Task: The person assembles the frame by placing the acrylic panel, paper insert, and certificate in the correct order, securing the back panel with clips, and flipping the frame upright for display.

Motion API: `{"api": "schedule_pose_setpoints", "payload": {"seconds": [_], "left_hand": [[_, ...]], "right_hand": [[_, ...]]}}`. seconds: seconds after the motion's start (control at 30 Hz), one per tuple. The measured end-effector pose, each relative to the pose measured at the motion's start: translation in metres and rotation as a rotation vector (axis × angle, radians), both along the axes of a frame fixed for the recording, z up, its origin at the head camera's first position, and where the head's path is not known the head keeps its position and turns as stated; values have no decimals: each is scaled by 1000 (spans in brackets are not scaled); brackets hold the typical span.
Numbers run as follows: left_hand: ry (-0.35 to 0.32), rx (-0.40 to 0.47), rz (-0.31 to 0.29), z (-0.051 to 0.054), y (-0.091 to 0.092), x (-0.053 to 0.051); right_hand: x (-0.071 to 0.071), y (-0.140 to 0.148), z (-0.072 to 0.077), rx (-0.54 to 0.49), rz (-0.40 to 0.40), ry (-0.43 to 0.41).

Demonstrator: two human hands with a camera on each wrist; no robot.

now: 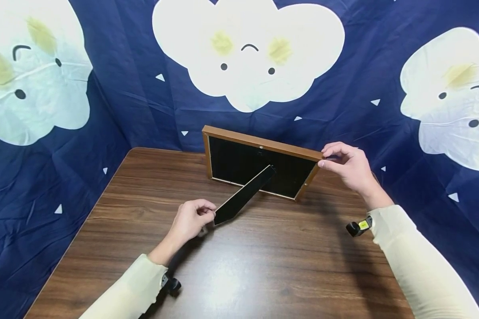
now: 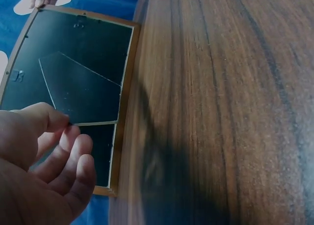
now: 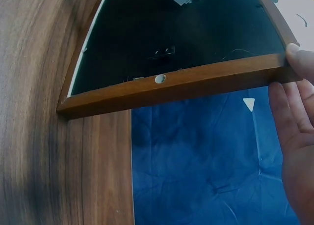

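A picture frame with a brown wooden border (image 1: 239,135) and black backing (image 1: 229,159) stands near the far edge of the table, its back towards me. From the backing a black easel stand (image 1: 245,195) juts out towards me. The left hand (image 1: 191,219) pinches the free end of that stand between thumb and forefinger, other fingers loosely bent, as the left wrist view also shows. At the frame's upper right corner, the right hand (image 1: 349,168) grips the border between thumb and fingers; the right wrist view shows the same corner hold. The picture side is hidden.
The wood-grain table (image 1: 287,261) runs under both arms, with its far edge just behind the frame. Blue cloth (image 1: 143,106) printed with white clouds hangs behind and at both sides. Black cameras (image 1: 357,228) are strapped at the wrists.
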State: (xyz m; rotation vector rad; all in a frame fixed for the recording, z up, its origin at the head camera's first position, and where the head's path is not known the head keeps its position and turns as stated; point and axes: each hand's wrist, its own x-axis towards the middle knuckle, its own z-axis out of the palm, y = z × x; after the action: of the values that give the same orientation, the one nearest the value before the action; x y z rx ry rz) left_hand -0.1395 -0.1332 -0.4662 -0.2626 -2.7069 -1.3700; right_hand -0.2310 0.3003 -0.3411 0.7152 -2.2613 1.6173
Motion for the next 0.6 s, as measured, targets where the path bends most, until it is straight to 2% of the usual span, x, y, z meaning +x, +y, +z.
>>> {"api": "schedule_pose_setpoints", "payload": {"seconds": [0.17, 0.33, 0.6], "left_hand": [[-9, -29, -53, -3, 4, 3], [-25, -19, -124, -5, 10, 5], [-37, -6, -238, -11, 18, 9]], "right_hand": [[-3, 3, -1, 35, 0, 9], [0, 1, 1, 77, -27, 31], [17, -14, 17, 135, -15, 10]]}}
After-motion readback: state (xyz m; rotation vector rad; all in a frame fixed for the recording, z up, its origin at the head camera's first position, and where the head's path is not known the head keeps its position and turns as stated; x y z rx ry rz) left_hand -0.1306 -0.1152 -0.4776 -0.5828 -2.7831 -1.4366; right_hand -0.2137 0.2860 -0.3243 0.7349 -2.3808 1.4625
